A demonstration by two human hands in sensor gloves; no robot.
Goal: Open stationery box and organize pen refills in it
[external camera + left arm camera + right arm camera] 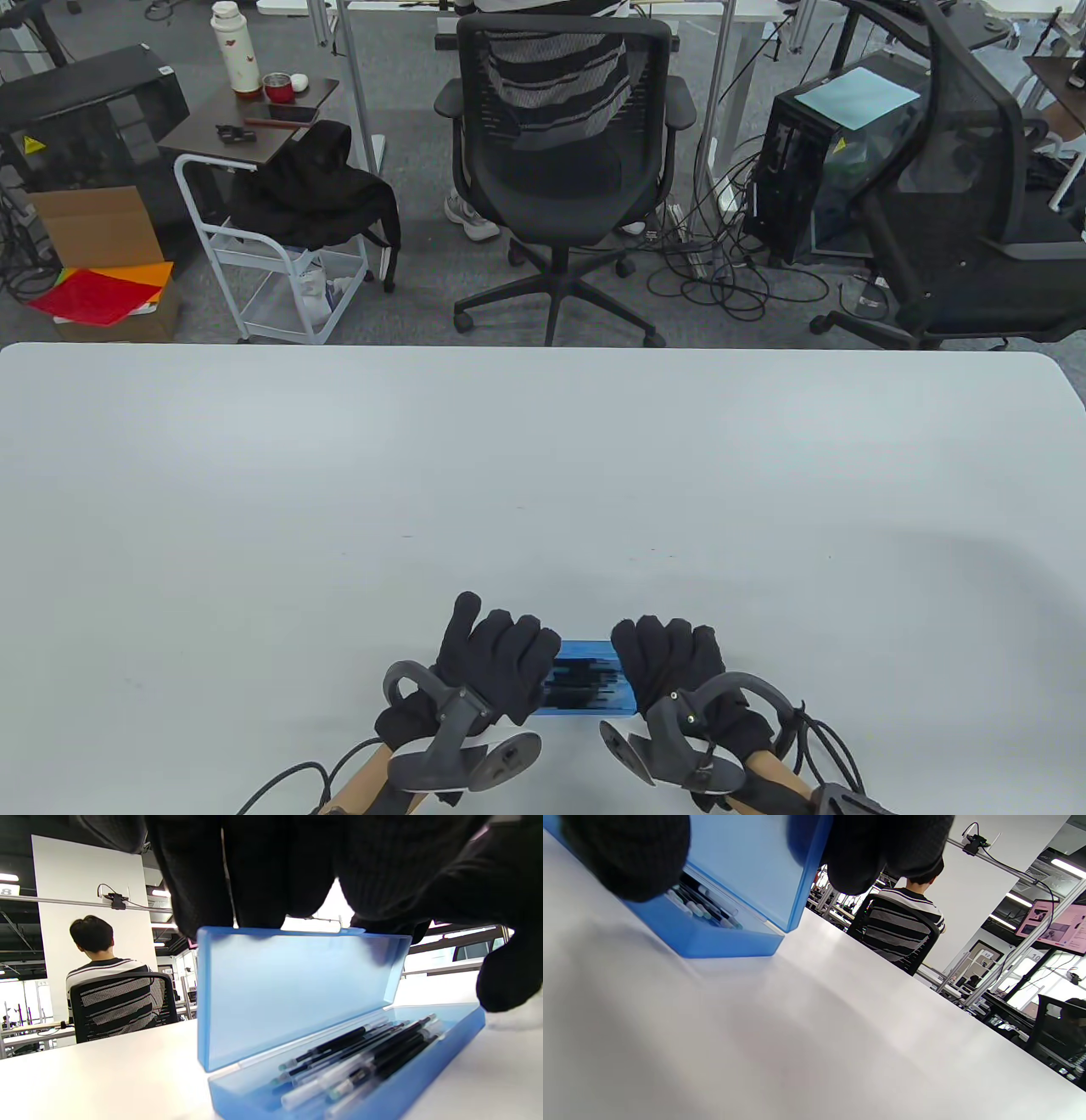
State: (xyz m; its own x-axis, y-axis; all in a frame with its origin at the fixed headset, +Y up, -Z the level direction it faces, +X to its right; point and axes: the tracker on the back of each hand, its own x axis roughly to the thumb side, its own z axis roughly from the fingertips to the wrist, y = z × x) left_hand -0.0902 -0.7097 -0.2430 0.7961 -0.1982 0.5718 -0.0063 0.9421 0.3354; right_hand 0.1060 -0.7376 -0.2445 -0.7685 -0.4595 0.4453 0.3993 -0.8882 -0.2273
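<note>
Holding the blue stationery box [590,679] at the desk's [543,475] near edge, both hands grip its lid [292,984]; left hand [492,666] and right hand [670,666] should tip it back evenly, sparing the refills [360,1058]

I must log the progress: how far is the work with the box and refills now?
Done: the blue stationery box is open and pen refills lie in its base. In hand: the left hand and right hand hold its raised lid. Left: possibly closing it.
</note>
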